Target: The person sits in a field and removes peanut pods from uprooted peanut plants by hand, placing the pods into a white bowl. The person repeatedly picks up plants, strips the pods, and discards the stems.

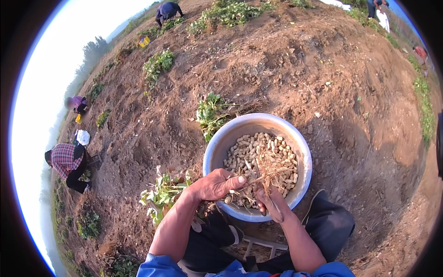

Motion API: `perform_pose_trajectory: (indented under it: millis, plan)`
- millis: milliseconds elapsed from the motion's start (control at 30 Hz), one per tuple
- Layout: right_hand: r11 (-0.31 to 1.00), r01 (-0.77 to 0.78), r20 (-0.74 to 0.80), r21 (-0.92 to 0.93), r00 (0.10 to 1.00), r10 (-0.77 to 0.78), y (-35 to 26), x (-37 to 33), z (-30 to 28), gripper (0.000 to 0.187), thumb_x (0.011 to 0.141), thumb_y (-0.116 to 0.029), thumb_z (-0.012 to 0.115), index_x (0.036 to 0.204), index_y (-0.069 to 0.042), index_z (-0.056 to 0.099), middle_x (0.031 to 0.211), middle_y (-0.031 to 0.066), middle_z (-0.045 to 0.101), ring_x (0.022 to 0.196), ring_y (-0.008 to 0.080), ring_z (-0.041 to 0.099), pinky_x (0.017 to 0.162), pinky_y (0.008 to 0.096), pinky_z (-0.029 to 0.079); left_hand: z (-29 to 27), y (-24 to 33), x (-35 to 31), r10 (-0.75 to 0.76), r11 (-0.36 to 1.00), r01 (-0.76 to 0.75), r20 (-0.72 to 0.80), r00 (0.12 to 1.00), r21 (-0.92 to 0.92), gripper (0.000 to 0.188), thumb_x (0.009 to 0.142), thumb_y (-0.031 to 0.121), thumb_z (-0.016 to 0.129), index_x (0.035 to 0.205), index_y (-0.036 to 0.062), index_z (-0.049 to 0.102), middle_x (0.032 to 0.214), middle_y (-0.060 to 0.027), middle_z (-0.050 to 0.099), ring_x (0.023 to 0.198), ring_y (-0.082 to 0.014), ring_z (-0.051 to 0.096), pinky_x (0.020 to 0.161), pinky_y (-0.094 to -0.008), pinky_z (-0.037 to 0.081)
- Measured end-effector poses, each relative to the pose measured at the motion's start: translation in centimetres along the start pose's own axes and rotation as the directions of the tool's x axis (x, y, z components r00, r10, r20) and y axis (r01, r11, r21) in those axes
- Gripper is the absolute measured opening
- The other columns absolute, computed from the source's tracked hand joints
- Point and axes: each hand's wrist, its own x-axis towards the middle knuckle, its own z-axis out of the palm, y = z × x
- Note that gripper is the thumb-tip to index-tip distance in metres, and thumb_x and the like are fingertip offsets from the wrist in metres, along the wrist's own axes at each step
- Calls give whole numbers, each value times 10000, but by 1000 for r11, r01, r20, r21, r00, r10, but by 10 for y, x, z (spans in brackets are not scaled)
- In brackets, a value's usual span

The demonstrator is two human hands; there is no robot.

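Observation:
A wide metal basin (303, 154), partly filled with peanuts in their shells (249, 147), stands in front of me. My left hand (220, 184) is closed around the stems of a peanut plant, over the basin's near left rim. The plant's leaves (162, 195) stick out left of my wrist, and its thin brown roots (273, 170) spread over the peanuts. My right hand (272, 202) is closed at the near right inside the basin, just below the roots. It grips what look like scissors (254, 170), their narrow blades pointing up among the roots; the handles are mostly hidden.
A leafy peanut plant (211, 115) lies beyond the basin's left side. My knees flank the basin, with a low metal frame (260, 244) between them. Several people work farther off, one in a checked shirt (64, 159) at the left. Bare soil and more plants (158, 64) stretch beyond.

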Motion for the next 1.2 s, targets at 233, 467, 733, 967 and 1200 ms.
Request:
perform_pose_trajectory:
  millis: [233, 467, 733, 967, 1200]
  plan:
    - [996, -81, 17, -30, 997, 81, 1, 5, -4, 456, 926, -497, 616, 1038, -63, 536, 779, -20, 469, 652, 57, 453, 505, 207, 380, -6, -20, 10, -115, 993, 116, 62, 991, -14, 663, 960, 603, 465, 904, -8, 717, 724, -36, 635, 732, -123, 537, 667, -330, 448]
    - [978, -17, -43, -206, 999, 9, 6, 6, -8, 658, 835, -629, 650, 1114, -37, 578, 747, -6, 557, 575, 73, 494, 475, 245, 414, -7, -23, 9, -150, 986, 145, 54, 987, 84, 685, 954, 614, 466, 897, -23, 710, 752, -54, 651, 764, -129, 546, 675, -320, 449]
    - [902, -148, -59, 405, 981, 187, 12, 2, -30, 597, 884, -698, 494, 954, -106, 520, 710, 11, 512, 605, 127, 523, 514, 297, 472, -31, -17, -20, 47, 934, -126, -238, 970, -333, 710, 923, 668, 452, 1077, 3, 646, 821, -49, 670, 646, -114, 596, 550, -247, 472]
    - [961, 252, -162, -111, 950, -268, 3, -12, 16, 445, 943, -480, 594, 915, -40, 537, 669, -16, 498, 495, 72, 470, 427, 235, 386, -36, -41, -13, -33, 819, -58, -147, 989, -570, 846, 826, 784, 450, 913, -32, 654, 734, -128, 640, 574, -182, 592, 454, -270, 460]
    - [880, 424, 45, -215, 904, -424, -17, -46, 49, 365, 925, -344, 669, 988, -4, 550, 674, 25, 517, 570, 132, 533, 511, 293, 416, -29, -28, -11, 23, 743, -117, -149, 989, -659, 747, 852, 716, 503, 963, -9, 641, 733, -154, 647, 541, -223, 605, 414, -301, 462]
